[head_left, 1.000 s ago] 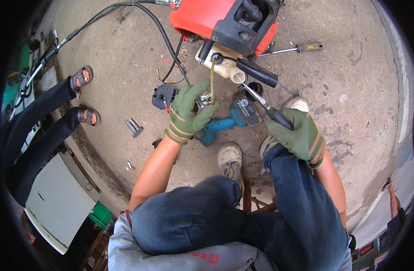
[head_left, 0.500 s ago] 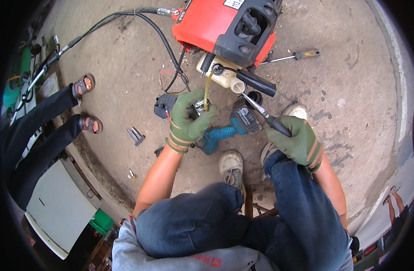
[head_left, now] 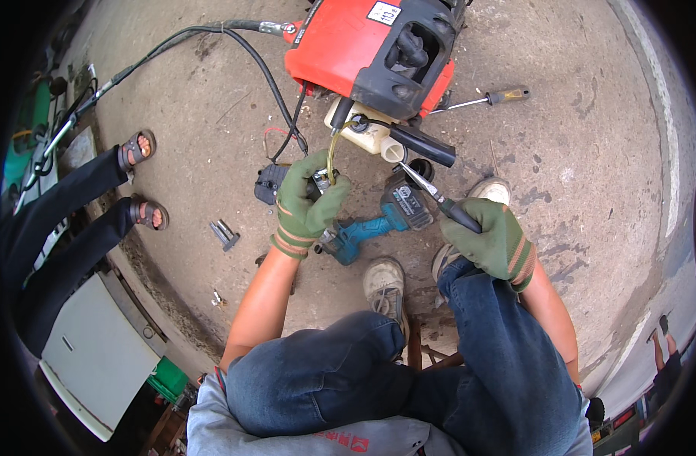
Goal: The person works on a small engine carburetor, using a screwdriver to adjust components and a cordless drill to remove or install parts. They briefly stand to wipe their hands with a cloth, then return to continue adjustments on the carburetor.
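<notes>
Gloved hands at a red engine's fuel line

The left hand (head_left: 306, 205) is closed around a small metal part – mostly hidden in the glove – joined to a yellow hose (head_left: 331, 148) running to the white tank (head_left: 367, 137). The right hand (head_left: 488, 243) grips needle-nose pliers (head_left: 431, 194), tips beside the tank. The red engine (head_left: 363, 45) is cut off at the top.

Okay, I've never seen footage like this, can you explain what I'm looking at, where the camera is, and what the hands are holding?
The camera sits on a person's head and looks down, so you see their knees and both gloved hands; the fisheye lens bends the edges. The left hand grips a small metal part joined to a thin yellowish hose. The right hand holds a pair of thin pliers. Ahead on the concrete lies a red engine unit with a white tank. Nearby lie a teal power drill and a screwdriver. Another person's sandalled feet are at the left.
</notes>
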Tool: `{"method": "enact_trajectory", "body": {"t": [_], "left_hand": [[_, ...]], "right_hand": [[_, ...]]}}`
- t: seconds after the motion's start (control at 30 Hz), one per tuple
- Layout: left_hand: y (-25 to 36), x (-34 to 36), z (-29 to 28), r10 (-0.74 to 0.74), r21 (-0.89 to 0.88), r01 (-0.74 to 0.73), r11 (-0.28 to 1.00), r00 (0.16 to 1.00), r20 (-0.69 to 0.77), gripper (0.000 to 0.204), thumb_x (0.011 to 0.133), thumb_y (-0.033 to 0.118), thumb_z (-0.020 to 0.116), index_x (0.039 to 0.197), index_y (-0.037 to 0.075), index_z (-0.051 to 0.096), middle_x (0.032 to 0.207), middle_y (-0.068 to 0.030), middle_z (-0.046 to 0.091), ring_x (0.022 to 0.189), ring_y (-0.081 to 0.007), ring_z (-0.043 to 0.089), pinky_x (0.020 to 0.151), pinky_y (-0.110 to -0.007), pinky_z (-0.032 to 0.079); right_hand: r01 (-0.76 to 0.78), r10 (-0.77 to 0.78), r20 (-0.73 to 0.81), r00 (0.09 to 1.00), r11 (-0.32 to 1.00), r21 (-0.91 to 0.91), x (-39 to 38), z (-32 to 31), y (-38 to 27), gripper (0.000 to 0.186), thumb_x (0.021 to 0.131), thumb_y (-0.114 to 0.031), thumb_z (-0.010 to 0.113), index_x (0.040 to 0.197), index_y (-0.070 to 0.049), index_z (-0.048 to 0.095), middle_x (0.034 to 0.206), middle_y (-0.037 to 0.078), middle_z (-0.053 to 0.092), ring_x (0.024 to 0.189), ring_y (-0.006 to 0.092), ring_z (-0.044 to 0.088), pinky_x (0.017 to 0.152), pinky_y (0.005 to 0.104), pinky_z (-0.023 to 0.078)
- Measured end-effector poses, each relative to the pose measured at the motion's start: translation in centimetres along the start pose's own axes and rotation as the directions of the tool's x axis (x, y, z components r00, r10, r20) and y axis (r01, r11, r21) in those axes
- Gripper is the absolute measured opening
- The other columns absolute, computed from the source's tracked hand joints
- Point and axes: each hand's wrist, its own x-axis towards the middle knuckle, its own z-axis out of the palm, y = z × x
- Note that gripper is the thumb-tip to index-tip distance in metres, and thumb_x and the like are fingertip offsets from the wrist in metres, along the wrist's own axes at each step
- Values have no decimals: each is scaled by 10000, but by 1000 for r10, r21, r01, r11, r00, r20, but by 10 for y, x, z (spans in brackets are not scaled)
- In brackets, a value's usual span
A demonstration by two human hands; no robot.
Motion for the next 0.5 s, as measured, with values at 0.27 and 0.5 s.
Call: {"method": "enact_trajectory", "body": {"t": [0.27, 0.5], "left_hand": [[-24, 8, -7, 219, 393, -287, 874, 953, 209, 551, 862, 75, 785, 1370, 11, 581, 1051, -40, 628, 897, -127, 604, 754, -283, 523], [-76, 8, -39, 207, 266, -213, 940, 977, 50, 444, 980, 26, 661, 1406, -5, 537, 1379, -98, 593, 1112, -152, 585, 964, -306, 492]], "right_hand": [[127, -127, -29, 991, 992, -18, 3, 2, 22, 242, 898, -250, 732, 978, -22, 745, 703, 70, 652, 651, 129, 613, 605, 335, 496], [86, -64, 146, 987, 984, -154, 12, 1, 15, 445, 873, -351, 644, 1087, 32, 717, 974, 254, 720, 926, 401, 707, 836, 481, 564]]}}
